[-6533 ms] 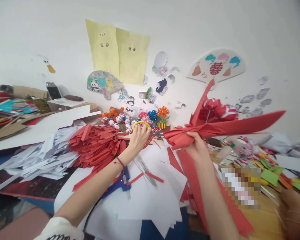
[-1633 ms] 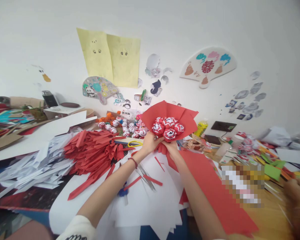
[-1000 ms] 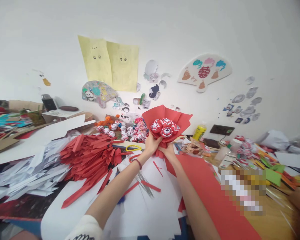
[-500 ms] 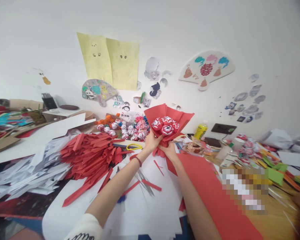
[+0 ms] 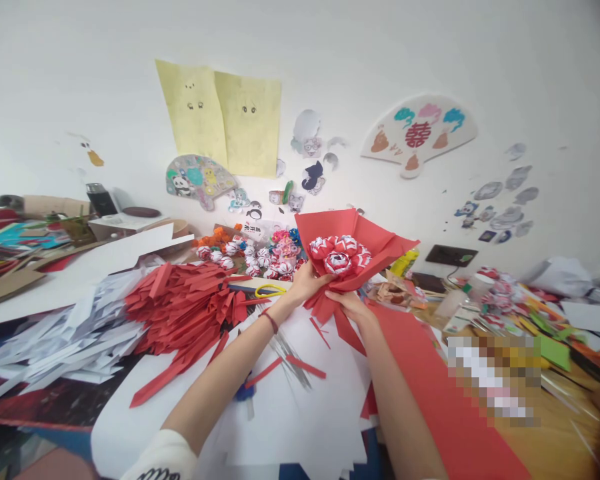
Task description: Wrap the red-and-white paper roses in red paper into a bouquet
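A bouquet of red-and-white folded paper flowers (image 5: 341, 260) stands in a red paper wrap (image 5: 387, 257), raised above the table. My left hand (image 5: 305, 285) grips the wrap's narrow lower part from the left, fingers closed round it. From the right, my right hand (image 5: 351, 305) holds the same gathered paper a little lower, partly hidden by it. Below the hands, a bundle of thin wires (image 5: 295, 363) and a few red paper strips (image 5: 306, 367) lie on white paper sheets (image 5: 295, 427). A long red paper sheet (image 5: 420, 393) lies beneath my right forearm.
On the left are piles of red folded strips (image 5: 185, 310) and white strips (image 5: 75, 333). Finished paper flowers (image 5: 263, 257) sit behind, near yellow-handled scissors (image 5: 270, 291). A yellow bottle (image 5: 404, 264) stands by the wall. Cluttered craft materials (image 5: 550, 333) cover the right side.
The bouquet has shifted slightly right and tilted, and its red wrap is spread wider to the right. Both hands still hold its base. The view has moved slightly.
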`<state>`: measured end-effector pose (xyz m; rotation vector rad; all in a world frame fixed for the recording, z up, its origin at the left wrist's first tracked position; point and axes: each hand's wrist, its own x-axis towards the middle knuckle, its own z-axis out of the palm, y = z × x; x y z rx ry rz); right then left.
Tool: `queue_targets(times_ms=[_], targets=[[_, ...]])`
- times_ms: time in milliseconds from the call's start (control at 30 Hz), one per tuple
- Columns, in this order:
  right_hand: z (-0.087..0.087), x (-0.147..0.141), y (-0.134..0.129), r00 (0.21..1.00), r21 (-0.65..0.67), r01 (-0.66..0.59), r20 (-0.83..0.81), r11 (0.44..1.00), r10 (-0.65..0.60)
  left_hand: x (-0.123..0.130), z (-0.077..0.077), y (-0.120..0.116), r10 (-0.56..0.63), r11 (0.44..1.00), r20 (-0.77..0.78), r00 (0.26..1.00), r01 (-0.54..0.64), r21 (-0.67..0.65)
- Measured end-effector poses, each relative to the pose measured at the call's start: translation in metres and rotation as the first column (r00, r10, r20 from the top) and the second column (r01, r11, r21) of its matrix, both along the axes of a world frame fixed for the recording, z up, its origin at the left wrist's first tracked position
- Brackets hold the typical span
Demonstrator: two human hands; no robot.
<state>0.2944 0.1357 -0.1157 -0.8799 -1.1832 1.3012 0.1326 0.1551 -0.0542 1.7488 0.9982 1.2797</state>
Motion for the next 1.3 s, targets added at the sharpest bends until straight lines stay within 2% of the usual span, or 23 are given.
queue_targets(times_ms=[267,500,667,867,967,1067,1100,1133,1200,1267,1300], targets=[[0.001,-0.012,-0.003,0.994,0.005,-0.02,-0.106,1.0,0.02,-0.002,0.02,-0.02,0.043,0.998,-0.155,0.987,-0.034,0.058],[0.01,-0.019,-0.012,0.984,0.029,0.015,-0.18,0.999,-0.009,0.002,0.018,-0.017,0.03,0.999,-0.241,0.97,-0.022,0.038],[0.012,-0.022,-0.016,0.975,0.024,0.063,-0.215,0.998,-0.057,0.001,0.021,-0.02,-0.013,0.999,-0.311,0.95,0.024,0.031],[0.015,-0.017,-0.022,0.97,0.014,0.051,-0.24,0.999,-0.047,-0.006,0.032,-0.033,-0.064,0.991,-0.381,0.922,0.103,0.084],[0.02,-0.016,-0.025,0.968,0.028,0.023,-0.25,0.999,-0.015,-0.017,0.037,-0.046,-0.018,0.988,-0.422,0.907,0.081,0.132],[0.03,-0.019,-0.031,0.964,0.065,-0.035,-0.261,0.997,0.051,-0.03,0.038,-0.069,0.114,0.975,-0.449,0.886,-0.014,0.22],[0.034,-0.02,-0.033,0.961,0.08,-0.05,-0.269,0.996,0.07,-0.035,0.036,-0.078,0.185,0.96,-0.456,0.871,-0.062,0.272],[0.038,-0.022,-0.036,0.956,0.098,-0.051,-0.284,0.994,0.077,-0.038,0.034,-0.088,0.32,0.907,-0.498,0.806,-0.108,0.408],[0.045,-0.027,-0.041,0.941,0.135,-0.019,-0.334,0.991,0.064,-0.043,0.028,-0.107,0.475,0.792,-0.558,0.681,-0.054,0.608],[0.05,-0.033,-0.045,0.922,0.158,0.02,-0.384,0.987,0.042,-0.046,0.022,-0.124,0.561,0.692,-0.543,0.625,0.006,0.722],[0.053,-0.036,-0.046,0.915,0.16,0.028,-0.403,0.987,0.039,-0.045,0.021,-0.131,0.578,0.664,-0.54,0.612,0.031,0.747]])
